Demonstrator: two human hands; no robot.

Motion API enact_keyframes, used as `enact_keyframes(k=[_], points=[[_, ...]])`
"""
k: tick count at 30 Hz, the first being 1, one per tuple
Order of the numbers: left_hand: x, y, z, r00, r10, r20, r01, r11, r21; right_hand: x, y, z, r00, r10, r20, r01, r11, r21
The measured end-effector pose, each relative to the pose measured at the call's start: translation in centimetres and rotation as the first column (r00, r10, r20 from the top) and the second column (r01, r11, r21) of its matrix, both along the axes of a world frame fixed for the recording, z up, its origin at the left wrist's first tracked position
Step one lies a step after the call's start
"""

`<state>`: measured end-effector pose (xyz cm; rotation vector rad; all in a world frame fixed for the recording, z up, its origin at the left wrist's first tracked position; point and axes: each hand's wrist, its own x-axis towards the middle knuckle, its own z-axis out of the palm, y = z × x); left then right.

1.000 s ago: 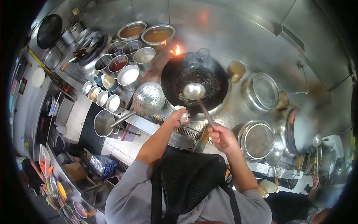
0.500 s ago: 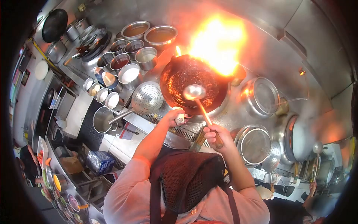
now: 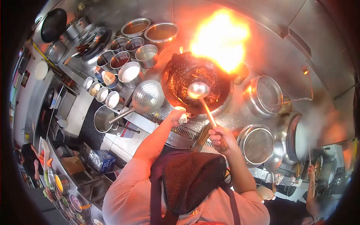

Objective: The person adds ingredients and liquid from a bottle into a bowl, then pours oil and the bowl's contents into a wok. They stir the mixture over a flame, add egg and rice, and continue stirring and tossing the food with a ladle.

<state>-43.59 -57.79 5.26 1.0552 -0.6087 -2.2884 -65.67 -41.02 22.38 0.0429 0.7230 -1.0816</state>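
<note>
A dark wok [image 3: 168, 84] sits over the burner with glossy brown food [image 3: 187, 77] in it and a tall flame [image 3: 221, 39] rising over its far right side. My left hand [image 3: 174, 117] is closed on a folded white cloth [image 3: 182, 119] at the wok's near left edge; the wok's handle under it is hidden. In my right hand [image 3: 224, 140] is the wooden handle of a ladle [image 3: 198, 90], its metal bowl inside the wok above the food. A perforated strainer [image 3: 148, 96] with a long handle lies just left of the wok.
Metal pots of sauces and seasonings [image 3: 147, 55] crowd the back left. On the right stand a lidded pot [image 3: 263, 96], stacked round strainers [image 3: 257, 144] and a steaming wok station. Another person's arm [image 3: 311, 187] reaches in at far right. A metal pot [image 3: 104, 119] sits lower left.
The ladle's bowl has shifted slightly right inside the wok, and the food has moved about. At far right the other person's arm has come higher into view. My left hand stays on the cloth.
</note>
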Motion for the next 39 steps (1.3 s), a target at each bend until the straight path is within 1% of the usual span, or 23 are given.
enact_keyframes(k=[4,6,7,10,12,15,18,20,22,23,24,25,26,27,30,31,33,34,35,36,37,38,39], points=[[-0.5,0.0,-1.0,0.999,0.038,0.013,-0.039,0.999,0.034,-2.4,-3.5,-5.0,0.946,0.124,0.301,-0.106,0.992,-0.074],[-0.4,0.1,-0.9,0.999,0.040,0.000,-0.040,0.999,0.036,-1.8,-5.4,-6.5,0.966,-0.033,0.257,0.051,0.997,-0.064],[-0.4,0.3,-0.5,0.999,0.045,-0.011,-0.044,0.998,0.042,-0.9,-5.4,-7.0,0.994,-0.061,0.093,0.075,0.985,-0.157],[-0.4,0.2,-0.6,0.998,0.058,-0.034,-0.057,0.998,0.026,0.7,-3.1,-5.2,0.984,-0.058,-0.168,0.029,0.985,-0.172],[-0.6,0.2,-0.8,0.997,0.057,-0.047,-0.056,0.998,0.015,0.7,-1.3,-2.9,0.979,-0.037,-0.199,0.007,0.988,-0.151],[-0.5,0.0,-1.0,0.998,0.047,-0.035,-0.046,0.998,0.038,0.6,0.2,1.2,0.991,0.007,0.133,-0.012,0.999,0.034],[-0.5,-0.3,-1.2,0.998,0.050,0.028,-0.051,0.997,0.065,0.0,-1.5,-0.2,0.933,0.071,0.354,-0.092,0.995,0.043],[-0.3,-0.5,-1.4,1.000,-0.018,-0.021,0.019,0.997,0.069,-0.2,-3.7,-2.8,0.944,0.072,0.321,-0.077,0.997,0.001],[-0.3,-0.5,-1.3,0.998,-0.013,-0.054,0.019,0.993,0.119,1.1,-5.6,-4.2,0.992,0.074,-0.107,-0.089,0.985,-0.147],[-0.1,-0.6,-1.1,0.996,-0.001,-0.084,0.015,0.986,0.164,2.1,-5.6,-4.9,0.851,0.081,-0.518,-0.195,0.966,-0.170],[-0.1,-0.8,-0.6,0.997,-0.009,-0.083,0.022,0.986,0.167,2.1,-4.9,-5.9,0.852,0.075,-0.517,-0.187,0.968,-0.167],[-0.1,-0.8,-0.3,0.998,-0.018,-0.067,0.030,0.982,0.185,2.1,-3.2,-7.2,0.539,-0.028,-0.842,-0.257,0.947,-0.196],[0.0,-0.8,-0.3,0.998,-0.030,-0.051,0.040,0.978,0.207,1.9,-1.4,-8.1,0.115,-0.150,-0.982,-0.330,0.927,-0.180],[0.0,-1.0,-1.7,0.993,-0.043,-0.106,0.064,0.978,0.199,1.4,0.7,-5.2,-0.083,-0.032,-0.996,-0.365,0.931,0.000],[0.2,-1.2,-3.7,0.980,-0.135,-0.147,0.153,0.981,0.120,-0.5,7.7,-4.8,-0.306,-0.043,-0.951,-0.333,0.941,0.065],[0.2,-0.8,-2.6,0.980,-0.082,-0.183,0.104,0.988,0.113,-0.1,9.6,-3.9,-0.358,0.077,-0.930,-0.269,0.946,0.182],[0.4,0.0,-2.8,0.984,-0.030,-0.173,0.045,0.995,0.088,1.0,12.0,-4.6,-0.444,-0.004,-0.896,-0.299,0.943,0.144],[0.7,0.1,-2.9,0.988,0.033,-0.148,-0.023,0.998,0.066,2.7,11.7,-3.7,-0.376,-0.070,-0.924,-0.286,0.957,0.044],[1.2,0.1,-2.3,0.987,0.021,-0.160,-0.011,0.998,0.065,3.4,10.7,-4.8,0.059,-0.050,-0.997,0.073,0.996,-0.046],[1.8,0.1,-1.6,0.985,0.059,-0.159,-0.047,0.996,0.078,3.9,9.5,-5.9,0.457,-0.192,-0.868,0.426,0.905,0.024],[2.5,0.1,-0.7,0.983,0.097,-0.157,-0.082,0.992,0.095,5.3,8.0,-4.7,0.443,-0.196,-0.875,0.437,0.899,0.019],[3.3,0.0,0.4,0.982,0.086,-0.171,-0.070,0.993,0.098,7.0,5.8,-2.4,-0.050,-0.058,-0.997,0.133,0.989,-0.064],[4.2,-0.4,1.7,0.987,0.082,-0.135,-0.065,0.990,0.121,7.8,3.5,-0.9,-0.549,-0.068,-0.833,-0.178,0.983,0.037]])
